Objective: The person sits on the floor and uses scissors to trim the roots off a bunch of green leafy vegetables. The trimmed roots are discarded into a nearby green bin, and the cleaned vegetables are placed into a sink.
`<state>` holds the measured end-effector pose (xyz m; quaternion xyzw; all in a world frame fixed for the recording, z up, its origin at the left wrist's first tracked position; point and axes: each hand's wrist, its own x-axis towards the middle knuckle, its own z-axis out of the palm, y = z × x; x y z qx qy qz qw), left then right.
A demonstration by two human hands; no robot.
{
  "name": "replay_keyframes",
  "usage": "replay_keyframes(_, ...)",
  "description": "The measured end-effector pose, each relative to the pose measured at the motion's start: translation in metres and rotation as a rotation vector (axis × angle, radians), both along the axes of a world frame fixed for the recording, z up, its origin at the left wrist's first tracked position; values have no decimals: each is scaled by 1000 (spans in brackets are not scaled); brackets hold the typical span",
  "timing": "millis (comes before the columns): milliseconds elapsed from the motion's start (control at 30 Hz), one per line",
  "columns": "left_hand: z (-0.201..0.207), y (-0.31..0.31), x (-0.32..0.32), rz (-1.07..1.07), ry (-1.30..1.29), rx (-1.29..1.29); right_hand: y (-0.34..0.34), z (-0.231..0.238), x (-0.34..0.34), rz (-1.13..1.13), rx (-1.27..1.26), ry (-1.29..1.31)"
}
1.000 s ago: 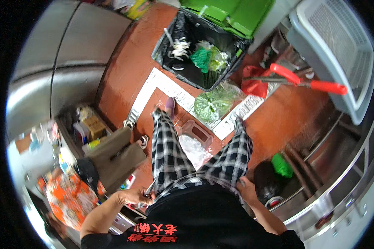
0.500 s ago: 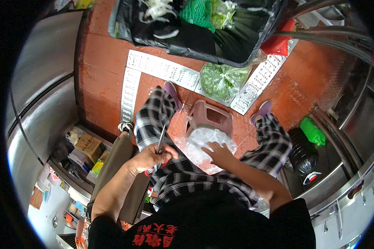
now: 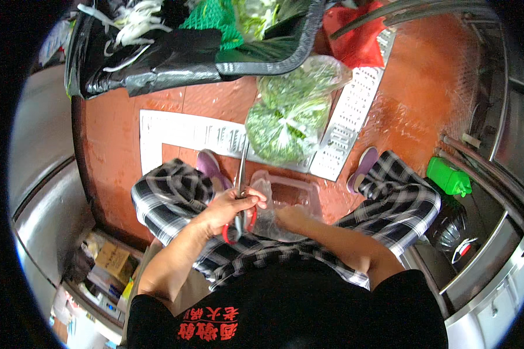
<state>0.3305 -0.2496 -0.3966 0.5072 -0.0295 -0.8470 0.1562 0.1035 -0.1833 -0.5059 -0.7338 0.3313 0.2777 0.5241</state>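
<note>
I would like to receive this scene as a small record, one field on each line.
Left hand: left hand holds scissors with red handles, blades pointing away from the body
Right hand: right hand is at crumpled clear plastic; its grip is unclear
Floor, beyond the hands: pinkish plastic object, then clear bag of leafy greens
Bin: black-lined bin containing white strips and green netting
Right side: green jug

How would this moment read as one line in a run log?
left hand: holding red-handled scissors | right hand: at clear plastic, grip unclear | ahead: bagged leafy greens, black-lined bin
</note>
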Motion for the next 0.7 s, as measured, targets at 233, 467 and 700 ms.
replay_keyframes(233,-56,8,-73,481,-193,-80,-68,28,-8,-656,-149,-123)
replay_keyframes(467,-26,8,-139,371,-272,-256,-54,99,-32,-679,-121,-196)
replay_keyframes(700,-18,-12,-164,-287,-127,-490,-42,85,-89,-1033,-64,-393)
